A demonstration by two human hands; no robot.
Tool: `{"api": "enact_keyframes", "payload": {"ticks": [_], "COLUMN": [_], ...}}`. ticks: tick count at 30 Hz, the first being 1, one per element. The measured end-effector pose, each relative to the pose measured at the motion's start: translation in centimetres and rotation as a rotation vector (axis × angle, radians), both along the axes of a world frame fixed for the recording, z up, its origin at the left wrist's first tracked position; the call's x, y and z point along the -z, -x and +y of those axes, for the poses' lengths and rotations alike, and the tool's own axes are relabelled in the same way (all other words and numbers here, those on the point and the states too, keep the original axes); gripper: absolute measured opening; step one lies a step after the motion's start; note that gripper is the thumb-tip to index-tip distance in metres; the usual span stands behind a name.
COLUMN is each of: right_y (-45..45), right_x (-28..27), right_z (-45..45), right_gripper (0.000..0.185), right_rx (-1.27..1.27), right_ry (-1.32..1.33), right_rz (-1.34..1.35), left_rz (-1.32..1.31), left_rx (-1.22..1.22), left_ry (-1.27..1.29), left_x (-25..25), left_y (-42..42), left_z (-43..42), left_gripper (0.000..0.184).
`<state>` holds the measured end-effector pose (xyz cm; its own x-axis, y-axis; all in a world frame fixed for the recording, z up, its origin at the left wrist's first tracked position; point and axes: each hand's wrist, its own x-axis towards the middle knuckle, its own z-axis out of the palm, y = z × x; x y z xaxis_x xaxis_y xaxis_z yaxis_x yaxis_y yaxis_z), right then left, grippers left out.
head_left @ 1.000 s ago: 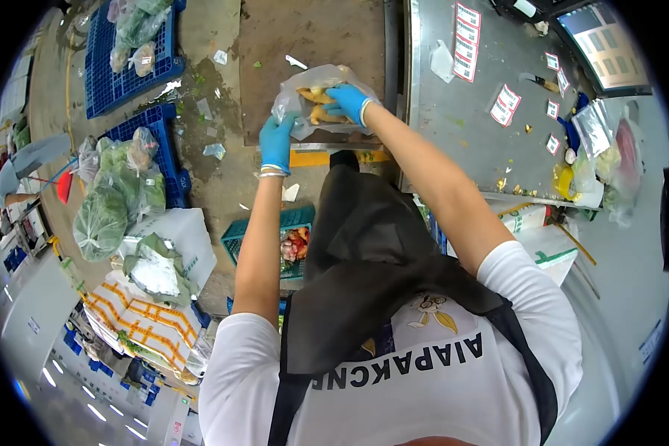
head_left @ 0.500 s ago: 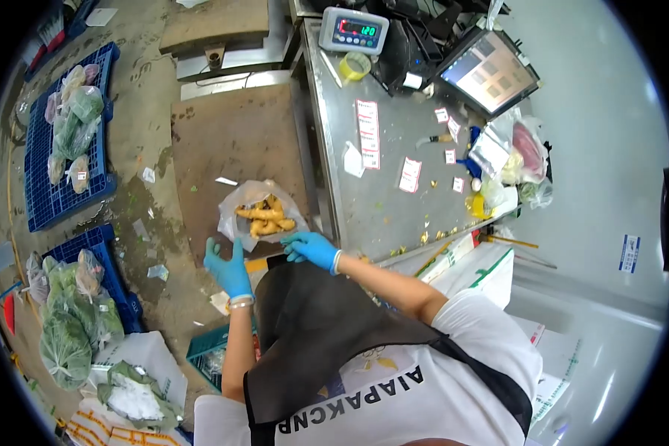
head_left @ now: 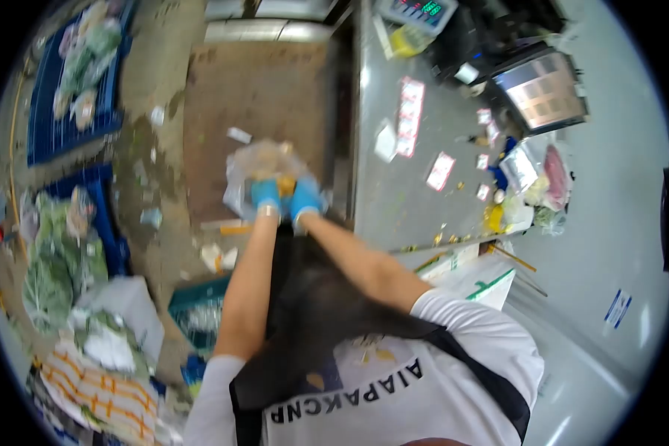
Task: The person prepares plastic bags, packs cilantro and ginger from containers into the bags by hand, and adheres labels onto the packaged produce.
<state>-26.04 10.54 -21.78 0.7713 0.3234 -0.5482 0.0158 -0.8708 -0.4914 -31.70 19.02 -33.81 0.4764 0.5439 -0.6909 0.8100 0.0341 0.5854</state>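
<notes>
A clear plastic bag (head_left: 239, 172) with pieces of ginger root (head_left: 286, 183) in it lies on the near part of a brown platform (head_left: 238, 89). My left hand (head_left: 266, 195), in a blue glove, is at the bag's near side. Close beside it on the right is my right hand (head_left: 305, 198), also gloved in blue and at the bag. Some ginger shows between the two hands. Motion blur smears the fingers of both, so their grip on the bag cannot be made out.
To the right stands a metal table (head_left: 386, 201) with label strips (head_left: 410, 119), yellow tape (head_left: 409, 42), a digital scale (head_left: 420, 11) and a screen (head_left: 540, 89). Blue pallets (head_left: 44, 134) with bagged vegetables (head_left: 59, 267) lie left. A green crate (head_left: 193, 301) is near my left arm.
Both hands have come forward and together onto the bag of ginger; the left was spread open beside it. The camera view has shifted, and the picture is now blurred.
</notes>
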Motion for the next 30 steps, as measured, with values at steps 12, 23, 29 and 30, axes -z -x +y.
{"api": "enact_keyframes", "payload": {"ticks": [12, 23, 29, 30], "right_y": [-1.3, -5.0, -2.4, -2.1], "right_x": [-3.0, -5.9, -8.7, -8.8], "right_z": [-1.1, 1.3, -0.2, -0.5], "right_gripper": [0.049, 0.036, 0.031, 0.032], "right_rx": [-0.269, -0.79, -1.021, -0.943], "right_ry": [-0.06, -0.12, -0.468, -0.458], "right_rz": [0.272, 0.167, 0.127, 0.178], "left_rz": [-0.13, -0.364, -0.467, -0.47], "left_rx": [-0.763, -0.527, -0.762, -0.822], "left_ry": [0.588, 0.582, 0.706, 0.709], "left_x": [2.6, 1.7, -2.7, -2.9], "left_y": [0.6, 0.4, -1.3, -1.8], "left_z": [1.1, 3.9, 6.0, 5.8], "left_gripper": [0.039, 0.038, 0.04, 0.041]}}
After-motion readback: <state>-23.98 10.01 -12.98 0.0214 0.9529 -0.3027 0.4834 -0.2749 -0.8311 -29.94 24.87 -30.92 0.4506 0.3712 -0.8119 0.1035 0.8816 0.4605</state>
